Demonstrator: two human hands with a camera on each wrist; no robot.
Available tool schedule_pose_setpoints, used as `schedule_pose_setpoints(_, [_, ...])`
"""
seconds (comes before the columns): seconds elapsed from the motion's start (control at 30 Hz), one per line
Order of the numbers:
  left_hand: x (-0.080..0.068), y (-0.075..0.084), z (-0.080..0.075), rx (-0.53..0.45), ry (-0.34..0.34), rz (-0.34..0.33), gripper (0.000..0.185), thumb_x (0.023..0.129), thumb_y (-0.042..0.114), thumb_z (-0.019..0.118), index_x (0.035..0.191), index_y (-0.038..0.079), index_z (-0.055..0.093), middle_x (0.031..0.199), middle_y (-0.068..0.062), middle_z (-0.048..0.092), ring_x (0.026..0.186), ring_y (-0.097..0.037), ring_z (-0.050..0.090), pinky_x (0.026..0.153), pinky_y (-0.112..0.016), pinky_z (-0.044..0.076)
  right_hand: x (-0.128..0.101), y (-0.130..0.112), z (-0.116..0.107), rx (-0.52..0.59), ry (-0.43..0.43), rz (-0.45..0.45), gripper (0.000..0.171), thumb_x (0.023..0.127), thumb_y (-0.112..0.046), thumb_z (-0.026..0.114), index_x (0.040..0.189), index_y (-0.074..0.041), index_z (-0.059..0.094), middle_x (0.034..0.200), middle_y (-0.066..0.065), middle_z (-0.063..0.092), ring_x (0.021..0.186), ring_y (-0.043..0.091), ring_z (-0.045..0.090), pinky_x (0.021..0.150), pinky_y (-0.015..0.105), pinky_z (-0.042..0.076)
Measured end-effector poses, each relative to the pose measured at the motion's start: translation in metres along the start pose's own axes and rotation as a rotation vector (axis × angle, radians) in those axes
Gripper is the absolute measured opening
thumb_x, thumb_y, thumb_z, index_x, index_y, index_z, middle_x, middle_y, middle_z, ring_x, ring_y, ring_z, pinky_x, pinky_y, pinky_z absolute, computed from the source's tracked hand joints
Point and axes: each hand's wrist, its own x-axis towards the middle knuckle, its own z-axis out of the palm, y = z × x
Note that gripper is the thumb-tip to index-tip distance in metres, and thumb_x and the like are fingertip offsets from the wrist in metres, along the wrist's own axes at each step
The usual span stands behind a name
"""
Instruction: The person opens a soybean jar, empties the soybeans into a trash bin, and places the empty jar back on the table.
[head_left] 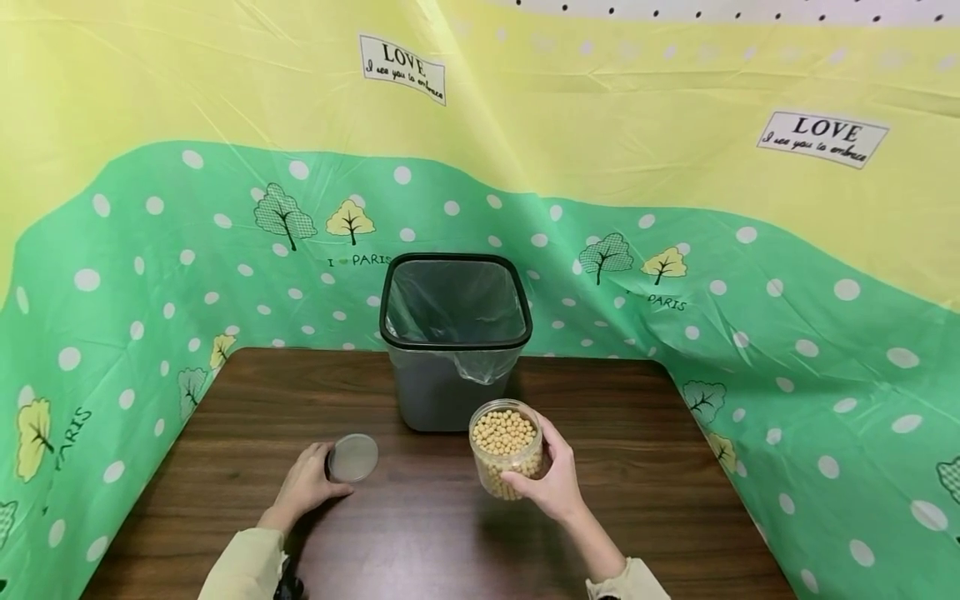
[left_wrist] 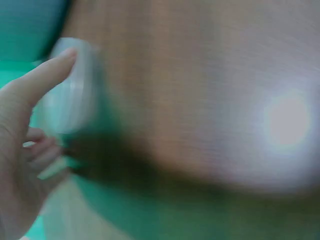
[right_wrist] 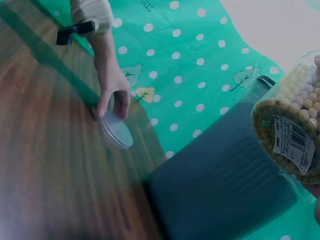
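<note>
A clear plastic jar (head_left: 506, 450) filled with yellow beans stands without its lid near the middle of the wooden table (head_left: 420, 533). My right hand (head_left: 551, 475) grips it from the right side; the jar (right_wrist: 292, 135) shows its barcode label in the right wrist view. My left hand (head_left: 307, 487) pinches the round translucent lid (head_left: 352, 457) at the table's left, tilted with one edge down near the wood. The lid (right_wrist: 116, 131) and the left hand (right_wrist: 112, 90) also appear in the right wrist view. The left wrist view is blurred, showing the lid (left_wrist: 70, 90) by my thumb.
A dark grey bin (head_left: 453, 342) lined with a clear bag stands just behind the jar, at the table's back edge. A green and yellow dotted cloth (head_left: 787, 317) walls the table on three sides.
</note>
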Motion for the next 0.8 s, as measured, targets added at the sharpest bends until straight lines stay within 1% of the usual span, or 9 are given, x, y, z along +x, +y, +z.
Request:
schedule_pose_setpoints(0.13, [0.015,0.012,-0.024,-0.03,-0.112,-0.034,0.097,0.059,0.039,0.082,0.125,-0.018,0.04,0.119,-0.034,0.047,0.11,-0.046,0.046,0.089,-0.053,0.04,0.012,-0.005,-0.01,-0.04,0.042,-0.003,0.08,0.055,-0.001,0.078,0.126,0.01,0.044,0.115,0.028,0.052,0.103,0.011,0.053,0.087,0.017,0.042])
schedule_pose_setpoints(0.2, [0.029,0.027,-0.042,-0.064,-0.126,-0.041,0.1,0.065,0.042,0.079,0.131,-0.017,0.032,0.127,-0.036,0.04,0.116,-0.048,0.039,0.093,-0.055,0.036,0.023,-0.013,-0.015,-0.069,0.067,-0.017,0.078,0.055,0.0,0.078,0.124,0.012,0.044,0.113,0.03,0.052,0.102,0.01,0.053,0.087,0.016,0.041])
schedule_pose_setpoints(0.27, [0.046,0.047,-0.062,-0.108,-0.102,-0.02,0.098,0.07,0.045,0.075,0.135,-0.012,0.029,0.132,-0.033,0.037,0.121,-0.047,0.035,0.096,-0.055,0.033,0.034,-0.024,-0.019,-0.097,0.084,-0.021,0.076,0.054,0.003,0.077,0.122,0.016,0.044,0.112,0.032,0.051,0.102,0.01,0.052,0.087,0.016,0.041])
schedule_pose_setpoints(0.37, [0.075,0.087,-0.094,-0.202,-0.03,0.034,0.096,0.072,0.048,0.072,0.14,-0.003,0.027,0.137,-0.025,0.036,0.125,-0.04,0.034,0.099,-0.053,0.032,0.053,-0.04,-0.025,-0.158,0.122,-0.035,0.075,0.053,0.005,0.075,0.12,0.017,0.044,0.112,0.033,0.05,0.103,0.012,0.051,0.087,0.015,0.04])
schedule_pose_setpoints(0.5, [0.107,0.133,-0.127,-0.263,-0.004,0.081,0.097,0.073,0.052,0.069,0.144,0.006,0.022,0.143,-0.016,0.031,0.128,-0.032,0.032,0.1,-0.051,0.031,0.078,-0.049,-0.034,-0.277,0.166,-0.023,0.075,0.052,0.003,0.075,0.12,0.015,0.045,0.113,0.031,0.052,0.102,0.022,0.051,0.086,0.013,0.038])
schedule_pose_setpoints(0.57, [0.118,0.146,-0.134,-0.239,-0.022,0.075,0.099,0.072,0.057,0.067,0.145,0.008,0.02,0.145,-0.014,0.027,0.131,-0.031,0.028,0.101,-0.052,0.029,0.09,-0.04,-0.041,-0.334,0.186,-0.008,0.076,0.053,-0.002,0.078,0.122,0.01,0.047,0.114,0.026,0.054,0.102,0.024,0.051,0.085,0.014,0.037])
schedule_pose_setpoints(0.63, [0.127,0.154,-0.137,-0.217,-0.037,0.061,0.102,0.071,0.06,0.066,0.145,0.008,0.019,0.146,-0.014,0.024,0.133,-0.031,0.025,0.102,-0.052,0.027,0.102,-0.031,-0.049,-0.381,0.199,0.013,0.077,0.054,-0.007,0.08,0.124,0.004,0.048,0.115,0.022,0.055,0.103,0.025,0.051,0.085,0.016,0.037])
schedule_pose_setpoints(0.73, [0.133,0.156,-0.136,-0.199,-0.051,0.038,0.103,0.069,0.061,0.066,0.144,0.006,0.022,0.146,-0.014,0.024,0.134,-0.032,0.022,0.103,-0.052,0.026,0.12,-0.014,-0.06,-0.421,0.194,0.017,0.079,0.056,-0.015,0.082,0.126,-0.003,0.048,0.116,0.016,0.055,0.104,0.023,0.051,0.086,0.027,0.04])
schedule_pose_setpoints(0.8, [0.133,0.157,-0.136,-0.206,-0.056,0.032,0.102,0.068,0.06,0.067,0.143,0.006,0.025,0.146,-0.014,0.026,0.134,-0.032,0.022,0.103,-0.052,0.026,0.132,-0.012,-0.064,-0.45,0.175,0.01,0.079,0.057,-0.017,0.081,0.126,-0.002,0.047,0.116,0.017,0.055,0.104,0.026,0.051,0.085,0.036,0.041])
